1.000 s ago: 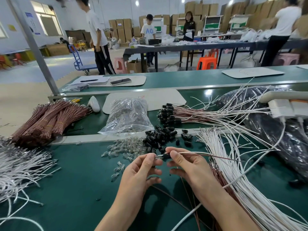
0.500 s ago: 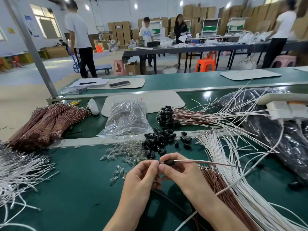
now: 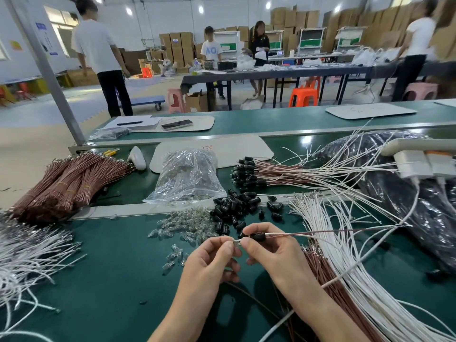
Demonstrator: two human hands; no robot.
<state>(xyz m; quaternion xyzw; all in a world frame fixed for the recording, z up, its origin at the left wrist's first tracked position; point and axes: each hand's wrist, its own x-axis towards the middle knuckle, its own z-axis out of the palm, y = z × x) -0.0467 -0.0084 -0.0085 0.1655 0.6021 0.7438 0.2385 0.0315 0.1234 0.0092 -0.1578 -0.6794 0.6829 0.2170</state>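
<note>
Green bench (image 3: 98, 280): loose caps (image 3: 234, 208) and bulbs (image 3: 190, 223) lie beyond the held socket (image 3: 257, 236).

Bright, even light from ceiling lamps (image 3: 268, 5); a glare patch on the green conveyor belt (image 3: 304, 140); person (image 3: 419, 38) at far right blurred; edges bowed.

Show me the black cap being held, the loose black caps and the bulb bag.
held black cap (image 3: 258, 236), head view, its middle.
loose black caps (image 3: 234, 206), head view, heap centre.
bulb bag (image 3: 188, 176), head view, its front face.
</note>
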